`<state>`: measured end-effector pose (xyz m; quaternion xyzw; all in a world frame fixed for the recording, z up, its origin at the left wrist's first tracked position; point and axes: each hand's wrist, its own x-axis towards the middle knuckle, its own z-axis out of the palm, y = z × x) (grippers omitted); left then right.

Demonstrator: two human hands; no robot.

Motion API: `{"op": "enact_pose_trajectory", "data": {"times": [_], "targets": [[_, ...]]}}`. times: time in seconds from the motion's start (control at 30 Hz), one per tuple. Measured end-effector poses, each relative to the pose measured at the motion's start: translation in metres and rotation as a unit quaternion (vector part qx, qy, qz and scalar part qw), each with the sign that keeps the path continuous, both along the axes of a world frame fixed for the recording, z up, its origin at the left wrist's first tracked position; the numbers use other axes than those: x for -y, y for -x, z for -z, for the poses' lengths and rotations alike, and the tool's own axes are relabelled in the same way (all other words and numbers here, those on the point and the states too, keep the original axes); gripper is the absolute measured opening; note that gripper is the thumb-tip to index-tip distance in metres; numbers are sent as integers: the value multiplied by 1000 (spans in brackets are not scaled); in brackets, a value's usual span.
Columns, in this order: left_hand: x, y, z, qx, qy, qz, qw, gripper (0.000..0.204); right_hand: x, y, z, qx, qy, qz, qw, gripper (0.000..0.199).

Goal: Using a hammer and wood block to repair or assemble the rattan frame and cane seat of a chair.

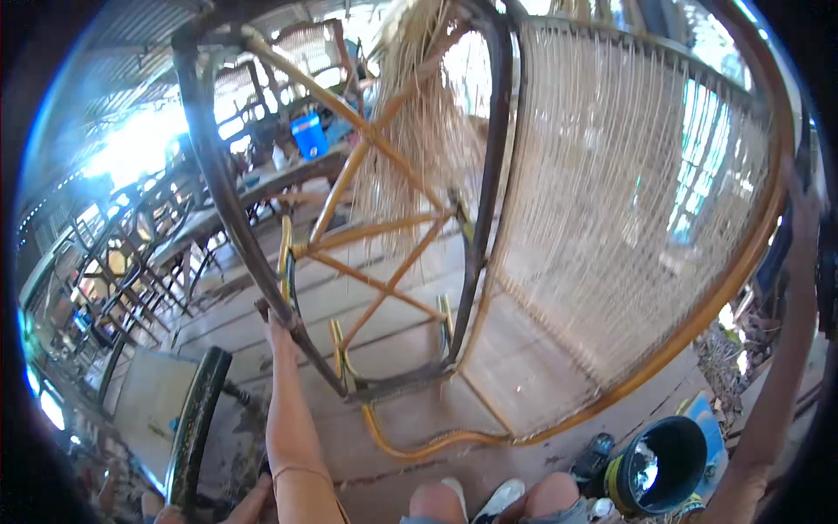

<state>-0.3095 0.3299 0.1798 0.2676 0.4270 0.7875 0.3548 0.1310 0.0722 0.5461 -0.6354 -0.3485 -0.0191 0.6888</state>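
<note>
A tilted chair frame fills the middle, with dark bent side poles and crossed cane braces. Joined at its right is a wide panel of pale woven strands, bordered by a curved light-brown rim. A hank of loose straw-coloured fibre hangs behind the braces. My left hand is closed round the lower part of the left dark pole. At the far right, my right hand grips the outer rim of the woven panel; its fingers are partly hidden.
A black bucket stands by my right knee. At lower left is a dark-framed chair with a pale seat, and part of another person's limb beside it. Further back are a long bench, a blue cooler and several chair frames.
</note>
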Motion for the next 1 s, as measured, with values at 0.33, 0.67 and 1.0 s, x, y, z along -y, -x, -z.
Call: {"op": "enact_pose_trajectory", "data": {"times": [0.33, 0.67, 1.0], "targets": [[-53, -95, -39, -6, -62, 236, 970, 32, 205, -152, 94, 70, -152, 214, 962, 85], [-23, -108, -55, -73, -71, 155, 983, 38, 270, -271, 204, 13, -166, 224, 960, 68], [103, -78, -45, -80, -79, 65, 992, 33, 235, -407, 234, 138, -90, 52, 985, 64]]}}
